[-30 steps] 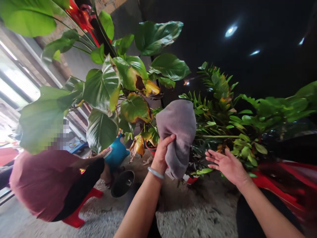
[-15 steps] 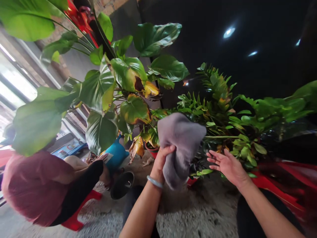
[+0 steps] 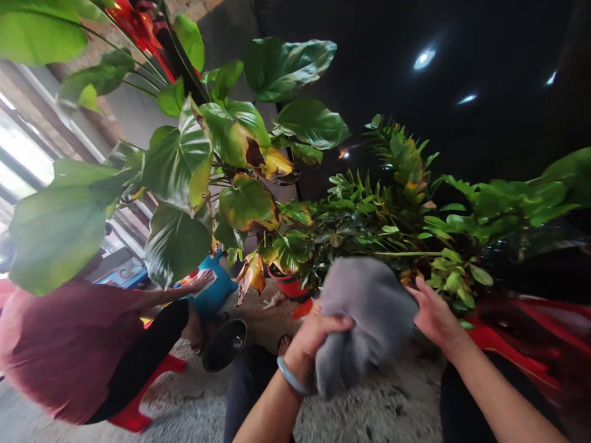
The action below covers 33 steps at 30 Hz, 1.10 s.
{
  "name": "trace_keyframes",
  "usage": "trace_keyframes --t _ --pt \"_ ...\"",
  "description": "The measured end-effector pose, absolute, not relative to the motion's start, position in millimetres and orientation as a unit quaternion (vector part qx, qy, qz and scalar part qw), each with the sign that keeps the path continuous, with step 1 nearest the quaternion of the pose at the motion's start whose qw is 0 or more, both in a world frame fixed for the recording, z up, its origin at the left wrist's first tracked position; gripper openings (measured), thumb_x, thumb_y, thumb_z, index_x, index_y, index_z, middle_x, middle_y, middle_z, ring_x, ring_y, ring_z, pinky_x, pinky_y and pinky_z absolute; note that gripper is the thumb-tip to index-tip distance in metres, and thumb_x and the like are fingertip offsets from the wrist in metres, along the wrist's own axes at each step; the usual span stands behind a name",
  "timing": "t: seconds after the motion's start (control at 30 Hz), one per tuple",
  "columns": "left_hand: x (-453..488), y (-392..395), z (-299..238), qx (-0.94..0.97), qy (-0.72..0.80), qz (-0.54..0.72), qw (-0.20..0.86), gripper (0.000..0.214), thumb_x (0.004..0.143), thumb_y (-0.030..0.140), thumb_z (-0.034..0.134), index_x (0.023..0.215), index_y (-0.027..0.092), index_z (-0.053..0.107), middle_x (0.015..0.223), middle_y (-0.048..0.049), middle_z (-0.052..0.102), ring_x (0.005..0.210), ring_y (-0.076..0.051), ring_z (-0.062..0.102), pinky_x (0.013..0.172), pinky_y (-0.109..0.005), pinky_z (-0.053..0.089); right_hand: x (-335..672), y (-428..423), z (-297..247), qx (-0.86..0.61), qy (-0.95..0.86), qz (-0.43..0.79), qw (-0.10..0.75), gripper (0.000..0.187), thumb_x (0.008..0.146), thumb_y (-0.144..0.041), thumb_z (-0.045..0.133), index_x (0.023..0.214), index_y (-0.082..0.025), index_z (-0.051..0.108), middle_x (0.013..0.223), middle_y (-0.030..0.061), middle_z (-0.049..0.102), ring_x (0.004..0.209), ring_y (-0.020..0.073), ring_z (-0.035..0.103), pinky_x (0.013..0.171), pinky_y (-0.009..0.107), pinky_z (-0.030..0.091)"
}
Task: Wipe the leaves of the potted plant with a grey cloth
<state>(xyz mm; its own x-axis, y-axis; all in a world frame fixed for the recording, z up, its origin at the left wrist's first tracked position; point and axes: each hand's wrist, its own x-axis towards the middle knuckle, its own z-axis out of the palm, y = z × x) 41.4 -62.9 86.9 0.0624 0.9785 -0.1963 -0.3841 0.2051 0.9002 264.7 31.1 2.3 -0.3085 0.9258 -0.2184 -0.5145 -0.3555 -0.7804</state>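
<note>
A soft grey cloth (image 3: 364, 320), bunched and slightly blurred, hangs in front of me above the floor. My left hand (image 3: 323, 329), with a pale bangle on its wrist, is closed around the cloth's left side, thumb across the front. At the opposite edge is my right hand (image 3: 436, 314), its fingers stretched toward the cloth and seeming to touch it. Part of those fingertips is hidden, and no firm hold shows. Just behind the cloth are potted green plants (image 3: 355, 227).
A large-leaved plant (image 3: 249, 200) with browning leaves leans in from the left. On a red stool (image 3: 132, 412) sits a person in a pink top (image 3: 69, 344), one hand on a blue object (image 3: 217, 289). A dark bowl (image 3: 224, 344) rests on the concrete floor. Red plastic (image 3: 517, 354) stands right.
The cloth has moved down and to the right in my left hand, meeting my right hand's fingertips. The seated person's arm now stretches out over the blue object.
</note>
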Motion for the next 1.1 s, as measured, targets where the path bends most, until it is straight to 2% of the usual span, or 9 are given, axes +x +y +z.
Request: trace_keyframes --t 0.17,0.37,0.5,0.63,0.77,0.83,0.93,1.0,1.1 --pt "23 -30 121 0.217 0.415 0.662 0.585 0.037 0.048 0.031 0.084 0.078 0.016 0.071 0.075 -0.0044 0.073 0.070 -0.021 0.067 0.072 -0.033 0.055 261 30 5 -0.331 -0.308 0.746 0.488 0.056 0.079 -0.065 0.051 0.100 -0.018 0.074 0.112 0.0183 0.073 0.114 0.0359 0.060 0.091 0.050 0.047" --pt "41 -69 48 0.289 0.467 0.522 0.652 0.034 0.041 0.025 0.085 0.073 0.016 0.076 0.062 -0.0031 0.071 0.062 -0.023 0.065 0.065 -0.034 0.051 259 30 3 -0.351 -0.308 0.752 0.466 0.054 0.080 -0.064 0.049 0.095 -0.020 0.076 0.105 0.0163 0.075 0.109 0.0339 0.063 0.089 0.047 0.048" --pt "28 -76 65 0.352 0.463 0.524 0.622 0.033 0.038 0.017 0.086 0.068 0.014 0.075 0.066 -0.0030 0.072 0.065 -0.021 0.065 0.070 -0.032 0.051 260 30 3 -0.367 -0.303 0.746 0.466 0.054 0.078 -0.064 0.052 0.095 -0.018 0.076 0.109 0.0183 0.074 0.109 0.0353 0.062 0.090 0.049 0.048" --pt "-4 -42 112 0.203 0.409 0.676 0.578 0.030 0.054 0.024 0.082 0.080 0.013 0.072 0.071 -0.0041 0.074 0.066 -0.019 0.068 0.069 -0.029 0.054 260 31 2 -0.343 -0.308 0.748 0.477 0.052 0.078 -0.062 0.054 0.094 -0.018 0.076 0.106 0.0188 0.075 0.104 0.0357 0.064 0.087 0.049 0.050" --pt "-11 -36 86 0.090 0.448 0.671 0.583 0.011 0.067 0.023 0.074 0.068 0.015 0.066 0.054 -0.0019 0.068 0.047 -0.014 0.062 0.054 -0.025 0.052 259 31 4 -0.368 -0.292 0.744 0.476 0.046 0.081 -0.057 0.051 0.091 -0.020 0.077 0.104 0.0168 0.076 0.100 0.0345 0.066 0.082 0.048 0.051" --pt "-7 -53 49 0.087 0.496 0.595 0.626 0.015 0.062 0.024 0.075 0.066 0.013 0.065 0.049 -0.0044 0.066 0.042 -0.017 0.061 0.048 -0.027 0.050 260 30 6 -0.382 -0.285 0.738 0.478 0.044 0.081 -0.055 0.050 0.089 -0.021 0.077 0.103 0.0158 0.076 0.098 0.0334 0.066 0.079 0.046 0.052" --pt "-4 -82 12 0.117 0.494 0.549 0.664 0.027 0.050 0.017 0.077 0.075 0.013 0.068 0.053 -0.0039 0.069 0.051 -0.022 0.067 0.055 -0.031 0.053 262 28 6 -0.379 -0.293 0.737 0.478 0.044 0.081 -0.054 0.050 0.090 -0.021 0.077 0.103 0.0148 0.076 0.095 0.0323 0.067 0.076 0.044 0.052" --pt "-8 -89 19 0.135 0.470 0.559 0.670 0.031 0.047 0.015 0.076 0.078 0.013 0.070 0.059 -0.0044 0.071 0.058 -0.024 0.069 0.060 -0.032 0.053 263 27 5 -0.368 -0.299 0.743 0.473 0.044 0.081 -0.055 0.050 0.092 -0.022 0.077 0.104 0.0141 0.076 0.096 0.0323 0.067 0.076 0.044 0.052" --pt "-20 -69 65 0.123 0.442 0.617 0.639 0.022 0.051 0.021 0.076 0.071 0.014 0.068 0.059 -0.0037 0.071 0.054 -0.020 0.066 0.057 -0.030 0.051 262 27 3 -0.339 -0.312 0.757 0.462 0.044 0.081 -0.055 0.050 0.096 -0.023 0.077 0.108 0.0133 0.076 0.102 0.0334 0.066 0.080 0.047 0.051"
